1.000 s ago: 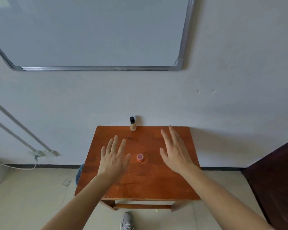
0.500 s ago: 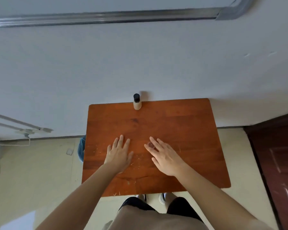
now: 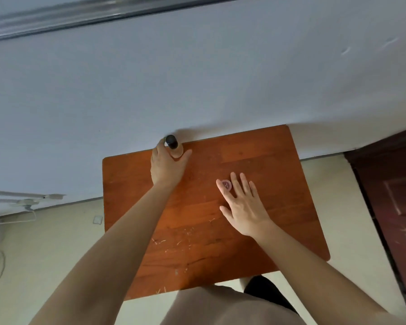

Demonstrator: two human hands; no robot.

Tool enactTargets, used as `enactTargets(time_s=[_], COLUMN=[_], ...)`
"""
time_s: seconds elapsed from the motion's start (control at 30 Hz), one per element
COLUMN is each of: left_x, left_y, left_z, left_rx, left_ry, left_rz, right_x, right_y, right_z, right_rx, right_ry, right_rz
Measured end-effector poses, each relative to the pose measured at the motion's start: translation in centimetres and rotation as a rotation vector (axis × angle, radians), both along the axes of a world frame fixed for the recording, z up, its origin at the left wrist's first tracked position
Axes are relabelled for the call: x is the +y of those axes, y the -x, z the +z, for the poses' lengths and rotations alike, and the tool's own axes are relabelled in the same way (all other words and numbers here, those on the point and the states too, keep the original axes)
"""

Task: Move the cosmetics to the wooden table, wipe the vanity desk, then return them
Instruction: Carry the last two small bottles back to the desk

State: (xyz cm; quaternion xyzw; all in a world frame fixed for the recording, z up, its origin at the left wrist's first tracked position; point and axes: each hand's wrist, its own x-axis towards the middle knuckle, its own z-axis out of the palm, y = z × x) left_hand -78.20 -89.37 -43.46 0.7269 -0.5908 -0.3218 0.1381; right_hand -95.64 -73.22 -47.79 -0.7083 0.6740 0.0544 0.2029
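A person's left hand (image 3: pixel 167 166) wraps fingers and thumb round a beige, black-capped bottle (image 3: pixel 175 151) standing upright at the far edge of the wooden table (image 3: pixel 267 160), close to the wall (image 3: pixel 197 90). The right hand (image 3: pixel 244 207), fingers straight and spread, lies flat near the table's middle with its forefinger seemingly touching a small pink jar (image 3: pixel 226 185). Both cosmetics look light and rigid. The smooth bottle is likely best gripped low on its body, and the squat jar pinched across its sides.

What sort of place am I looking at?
Probably a plain room, maybe an office or classroom: a wooden table against a bare wall, a metal-framed board above, a dark wooden door beside it.
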Motion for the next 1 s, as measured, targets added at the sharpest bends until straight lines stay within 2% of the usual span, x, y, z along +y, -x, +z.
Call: enactTargets(time_s=[0.1, 0.33, 0.6, 0.8, 1.0], left_x=[-1.1, 3.9, 11.4, 12.3, 13.7], left_y=[1.8, 1.2, -1.1, -2.1, -0.5], left_z=[0.1, -0.2, -0.7, -0.1, 1.5], left_rx=[0.035, 0.063, 0.077, 0.094, 0.125], left_ry=[-0.038, 0.008, -0.008, 0.0, 0.033], left_rz=[0.106, -0.01, -0.104, -0.232, -0.556], right_x=[0.5, 0.7, 3.3, 8.3, 15.0], right_y=[0.5, 1.4, 2.5, 1.9, 0.3], right_z=[-0.1, 0.7, 0.9, 1.4, 4.0], right_rx=[-0.019, -0.054, -0.057, -0.095, -0.13], right_ry=[0.054, 0.098, 0.144, 0.152, 0.231], right_rz=[-0.021, -0.008, -0.109, -0.363, -0.777])
